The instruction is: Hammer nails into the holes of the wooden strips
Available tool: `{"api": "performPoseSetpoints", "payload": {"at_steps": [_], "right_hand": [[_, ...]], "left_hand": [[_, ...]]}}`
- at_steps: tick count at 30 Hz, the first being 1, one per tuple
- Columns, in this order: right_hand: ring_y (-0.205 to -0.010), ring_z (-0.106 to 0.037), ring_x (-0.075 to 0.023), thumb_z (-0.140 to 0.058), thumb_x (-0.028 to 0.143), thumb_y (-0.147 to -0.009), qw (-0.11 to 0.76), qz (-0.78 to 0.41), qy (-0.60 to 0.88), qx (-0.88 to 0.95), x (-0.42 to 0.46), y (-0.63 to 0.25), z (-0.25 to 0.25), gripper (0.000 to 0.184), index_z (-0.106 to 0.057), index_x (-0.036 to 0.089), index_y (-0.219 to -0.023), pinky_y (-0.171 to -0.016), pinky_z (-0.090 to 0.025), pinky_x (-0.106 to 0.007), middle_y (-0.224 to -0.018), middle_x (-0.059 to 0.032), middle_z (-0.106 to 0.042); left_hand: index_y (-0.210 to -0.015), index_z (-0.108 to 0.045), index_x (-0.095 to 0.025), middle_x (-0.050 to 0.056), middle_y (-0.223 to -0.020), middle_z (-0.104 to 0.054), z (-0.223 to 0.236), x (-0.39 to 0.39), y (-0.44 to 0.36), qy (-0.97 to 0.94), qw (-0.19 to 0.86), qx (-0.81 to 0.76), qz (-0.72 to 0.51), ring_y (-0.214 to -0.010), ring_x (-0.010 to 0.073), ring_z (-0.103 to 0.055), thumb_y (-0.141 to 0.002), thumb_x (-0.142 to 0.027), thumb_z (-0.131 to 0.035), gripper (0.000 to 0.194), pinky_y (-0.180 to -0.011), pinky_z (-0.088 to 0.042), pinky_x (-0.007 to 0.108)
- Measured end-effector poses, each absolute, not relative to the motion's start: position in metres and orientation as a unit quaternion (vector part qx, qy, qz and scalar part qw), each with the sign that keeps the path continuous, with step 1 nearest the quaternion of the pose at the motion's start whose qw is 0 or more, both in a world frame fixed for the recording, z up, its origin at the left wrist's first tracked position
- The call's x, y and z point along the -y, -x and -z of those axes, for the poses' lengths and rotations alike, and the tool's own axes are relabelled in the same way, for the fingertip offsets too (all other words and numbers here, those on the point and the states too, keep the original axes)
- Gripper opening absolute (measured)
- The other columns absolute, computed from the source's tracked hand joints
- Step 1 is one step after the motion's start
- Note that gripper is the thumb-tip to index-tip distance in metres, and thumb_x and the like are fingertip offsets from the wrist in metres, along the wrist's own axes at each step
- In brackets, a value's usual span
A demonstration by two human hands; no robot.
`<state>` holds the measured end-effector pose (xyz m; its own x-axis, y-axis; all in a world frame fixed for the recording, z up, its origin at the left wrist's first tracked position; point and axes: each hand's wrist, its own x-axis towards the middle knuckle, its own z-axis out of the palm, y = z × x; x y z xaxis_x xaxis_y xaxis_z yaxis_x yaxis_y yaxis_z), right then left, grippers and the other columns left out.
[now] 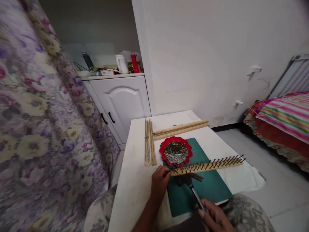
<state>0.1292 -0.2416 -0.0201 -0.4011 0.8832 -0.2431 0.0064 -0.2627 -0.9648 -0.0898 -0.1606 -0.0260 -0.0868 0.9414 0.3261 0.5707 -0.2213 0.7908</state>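
- The long, tan wood strip (207, 168) lay across the green mat (202, 193), dark nails (212, 163) poking up.
- The left hand (159, 181) curled at its end; I couldn't tell what it pinched.
- The right hand (214, 215) gripped the hammer (195, 193).

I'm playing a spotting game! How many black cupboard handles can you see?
2. The left handle and right handle are side by side on the white cupboard. The flowery curtain may hide more.
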Motion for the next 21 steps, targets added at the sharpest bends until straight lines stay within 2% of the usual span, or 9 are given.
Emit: {"api": "performPoseSetpoints", "payload": {"at_steps": [2, 3, 5, 7, 12, 15, 21], "right_hand": [[-0.042, -0.028, -0.0072, -0.049, 0.057, -0.083, 0.337, -0.618, 0.453, 0.547, 0.232, -0.123, 0.001, 0.034, -0.052, 0.023, -0.080, -0.042, -0.023, -0.020, -0.052, 0.0114, -0.035], [-0.045, -0.036, -0.0090, -0.048, 0.053, -0.086, 0.332, -0.584, 0.457, 0.583, 0.227, -0.120, -0.006, 0.031, -0.053, 0.023, -0.081, -0.044, -0.029, -0.021, -0.053, 0.0097, -0.040], [-0.057, -0.049, -0.0136, -0.048, 0.046, -0.087, 0.336, -0.505, 0.463, 0.646, 0.218, -0.114, -0.015, 0.026, -0.056, 0.023, -0.080, -0.054, -0.039, -0.023, -0.063, 0.0047, -0.053], [-0.069, -0.057, -0.0180, -0.046, 0.041, -0.089, 0.326, -0.439, 0.468, 0.694, 0.211, -0.109, -0.017, 0.022, -0.057, 0.023, -0.081, -0.063, -0.043, -0.027, -0.073, 0.0004, -0.060], [-0.071, -0.064, -0.0226, -0.040, 0.033, -0.092, 0.280, -0.366, 0.480, 0.746, 0.204, -0.099, -0.005, 0.021, -0.057, 0.021, -0.091, -0.065, -0.044, -0.031, -0.076, -0.0045, -0.067], [-0.081, -0.067, -0.0261, -0.041, 0.032, -0.092, 0.280, -0.357, 0.481, 0.750, 0.204, -0.097, 0.001, 0.023, -0.058, 0.020, -0.102, -0.072, -0.045, -0.034, -0.088, -0.0092, -0.071], [-0.075, -0.066, -0.0248, -0.037, 0.033, -0.093, 0.273, -0.372, 0.475, 0.750, 0.205, -0.096, 0.000, 0.023, -0.056, 0.021, -0.096, -0.068, -0.045, -0.033, -0.080, -0.0079, -0.070]], "left_hand": [[-0.072, -0.060, -0.018, 0.002, -0.079, -0.060, 0.026, 0.160, 0.090, -0.640, 0.211, -0.586, -0.450, -0.072, 0.0131, -0.057, -0.079, -0.021, -0.053, 0.011, -0.064, -0.044, 0.022], [-0.072, -0.060, -0.018, 0.002, -0.079, -0.060, 0.026, 0.160, 0.089, -0.639, 0.212, -0.585, -0.452, -0.073, 0.0133, -0.057, -0.079, -0.020, -0.052, 0.010, -0.064, -0.044, 0.022], [-0.071, -0.060, -0.018, 0.002, -0.078, -0.060, 0.026, 0.160, 0.090, -0.638, 0.212, -0.582, -0.456, -0.073, 0.0136, -0.058, -0.077, -0.019, -0.053, 0.009, -0.064, -0.044, 0.022], [-0.069, -0.059, -0.018, 0.002, -0.077, -0.061, 0.026, 0.159, 0.090, -0.637, 0.211, -0.583, -0.459, -0.073, 0.0136, -0.058, -0.076, -0.019, -0.053, 0.010, -0.064, -0.044, 0.022], [-0.069, -0.062, -0.019, 0.001, -0.076, -0.061, 0.027, 0.160, 0.091, -0.632, 0.219, -0.589, -0.454, -0.072, 0.0133, -0.057, -0.078, -0.020, -0.053, 0.013, -0.065, -0.043, 0.022], [-0.070, -0.062, -0.018, 0.001, -0.076, -0.060, 0.028, 0.160, 0.092, -0.633, 0.226, -0.583, -0.456, -0.072, 0.0132, -0.057, -0.077, -0.018, -0.053, 0.012, -0.066, -0.042, 0.022], [-0.070, -0.062, -0.018, 0.001, -0.076, -0.060, 0.027, 0.161, 0.092, -0.632, 0.228, -0.585, -0.454, -0.072, 0.0134, -0.056, -0.078, -0.018, -0.052, 0.012, -0.065, -0.042, 0.022]]}}
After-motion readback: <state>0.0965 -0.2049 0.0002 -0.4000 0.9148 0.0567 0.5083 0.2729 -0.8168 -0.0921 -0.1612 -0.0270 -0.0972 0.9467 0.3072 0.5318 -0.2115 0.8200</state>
